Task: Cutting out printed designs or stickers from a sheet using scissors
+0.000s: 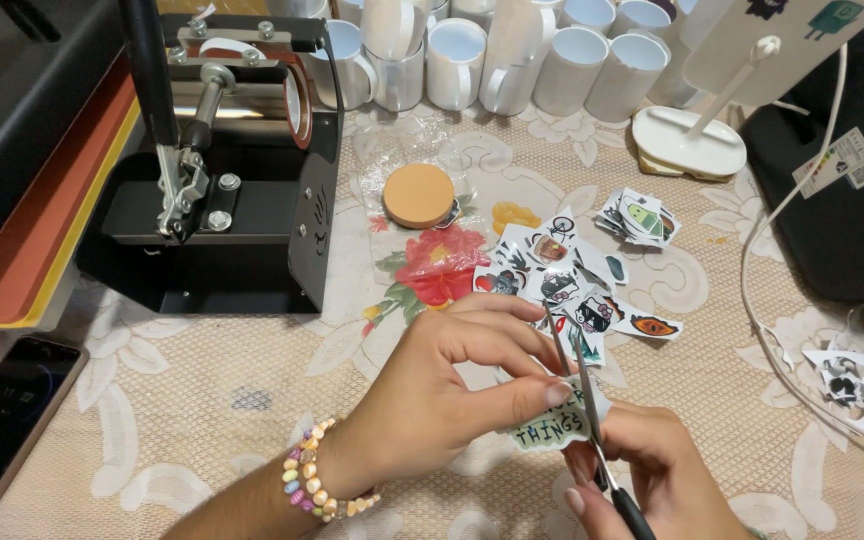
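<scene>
Cutting a paper sticker (549,428), low centre of the table (202,400). Left hand (452,385) pinches its top edge between thumb and fingertips. Right hand (652,470) is closed on the scissors (577,385). Blades are slightly parted, pointing up and away, crossing the sticker's right end. Sticker's long axis runs left-right, roughly square to the blades. Both hands touch it; left is doing the holding. Cut stickers pile (572,275) sits just beyond. Mug press (232,150) far left, white mugs (512,50) at back.
</scene>
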